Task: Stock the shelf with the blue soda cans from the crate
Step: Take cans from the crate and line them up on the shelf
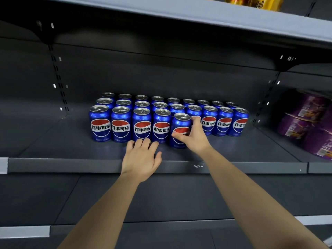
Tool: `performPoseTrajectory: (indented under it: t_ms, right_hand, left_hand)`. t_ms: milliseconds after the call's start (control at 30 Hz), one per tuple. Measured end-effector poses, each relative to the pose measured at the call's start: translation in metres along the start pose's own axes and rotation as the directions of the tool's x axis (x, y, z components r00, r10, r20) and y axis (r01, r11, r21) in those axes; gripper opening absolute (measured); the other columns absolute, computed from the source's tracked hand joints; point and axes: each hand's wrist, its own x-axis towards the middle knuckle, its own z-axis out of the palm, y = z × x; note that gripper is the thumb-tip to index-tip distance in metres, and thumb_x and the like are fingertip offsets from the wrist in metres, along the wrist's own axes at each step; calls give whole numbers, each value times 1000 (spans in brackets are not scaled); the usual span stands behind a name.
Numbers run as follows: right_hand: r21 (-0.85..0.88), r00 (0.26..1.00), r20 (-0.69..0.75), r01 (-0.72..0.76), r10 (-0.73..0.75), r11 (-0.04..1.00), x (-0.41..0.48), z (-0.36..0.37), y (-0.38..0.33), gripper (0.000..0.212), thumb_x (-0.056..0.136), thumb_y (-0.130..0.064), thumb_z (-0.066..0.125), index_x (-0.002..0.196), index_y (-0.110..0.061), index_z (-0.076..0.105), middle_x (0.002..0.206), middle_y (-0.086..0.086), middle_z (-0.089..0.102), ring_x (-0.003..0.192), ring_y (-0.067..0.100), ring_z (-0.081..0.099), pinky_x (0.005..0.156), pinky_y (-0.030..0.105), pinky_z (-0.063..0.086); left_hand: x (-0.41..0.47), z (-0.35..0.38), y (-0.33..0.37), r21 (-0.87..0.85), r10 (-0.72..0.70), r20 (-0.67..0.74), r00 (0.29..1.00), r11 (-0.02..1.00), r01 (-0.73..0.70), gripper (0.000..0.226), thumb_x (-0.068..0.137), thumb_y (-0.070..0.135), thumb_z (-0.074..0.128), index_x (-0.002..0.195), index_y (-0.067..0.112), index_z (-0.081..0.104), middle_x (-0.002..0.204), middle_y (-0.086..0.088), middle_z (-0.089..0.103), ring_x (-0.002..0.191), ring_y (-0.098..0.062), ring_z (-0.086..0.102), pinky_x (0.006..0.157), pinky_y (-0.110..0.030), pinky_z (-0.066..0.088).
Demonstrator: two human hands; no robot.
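Head view: you stand at a dark grey metal shelf [62,141], with a grey back panel [161,72] behind it and an upper shelf [197,15] overhead.

— And at your 1 o'clock, gold cans [260,2] sit on that upper shelf. At 3 o'clock, purple packs [309,121] are stacked in the next bay. A lower shelf [161,194] runs below at 6 o'clock.

— Your blue cans [120,126] stand at 12 o'clock in a block three rows deep, set back from the front edge.

— Your left hand [142,157] lies palm down on the shelf in front of that block. The fingers are loosely bent, their tips at the feet of the front row, and it holds nothing.

— Your right hand [195,137] reaches in from 5 o'clock and grips one can [180,123], thumb across the logo and fingers round its right side.

— That can is mid-row at the front, just forward of its neighbours. Whether its base touches the shelf, you cannot tell.

— It is upright: long axis vertical, tab end up, logo turned toward you at 6 o'clock.
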Motion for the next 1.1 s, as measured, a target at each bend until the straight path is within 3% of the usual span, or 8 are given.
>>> performPoseTrajectory:
  t_ms: [367, 800, 967, 1033, 1100]
  right_hand:
    - [-87, 998, -68, 9, -15, 996, 11, 7, 2, 80, 73, -33, 83, 136, -18, 37, 133, 2, 53, 121, 16, 54, 103, 42, 47]
    - [-53, 992, -122, -25, 18, 998, 3, 12, 2, 81, 78, -32, 80, 144, -14, 34, 139, 1, 52, 124, 16, 52, 103, 32, 45]
    - [-96, 998, -69, -1, -6, 995, -11, 9, -2, 70, 83, -30, 75, 142, -17, 39, 130, -7, 56, 119, 9, 53, 100, 25, 43]
    - [-93, 991, -130, 31, -43, 995, -24, 10, 1, 66, 83, -33, 75, 139, -17, 44, 131, -3, 57, 120, 11, 54, 100, 22, 44]
    - [-92, 971, -217, 82, -101, 992, -42, 10, 3, 60, 84, -30, 73, 136, -13, 49, 129, -1, 56, 115, 9, 54, 93, 9, 42]
  left_hand:
    - [0, 1, 0, 21, 5, -12, 1000, 1000, -5, 47, 92, 44, 24, 113, 22, 60, 100, 0, 60, 92, -23, 52, 87, -42, 33]
    - [0, 3, 0, 34, 20, -29, 999, 999, -19, 50, 93, 41, 21, 112, 20, 62, 99, -1, 61, 92, -25, 53, 88, -44, 33]
    - [-2, -2, 3, 40, -25, 30, 999, 999, 24, 54, 93, 46, 17, 120, 19, 56, 107, -4, 58, 99, -27, 52, 91, -46, 31]
    - [-8, -4, 4, 27, -46, 52, 998, 999, 45, 54, 94, 46, 19, 128, 19, 50, 117, -6, 55, 106, -28, 50, 96, -46, 30]
    - [-19, -5, 2, -5, -8, 37, 999, 1000, 8, 55, 94, 45, 21, 136, 17, 44, 130, -10, 51, 116, -30, 48, 104, -47, 28]
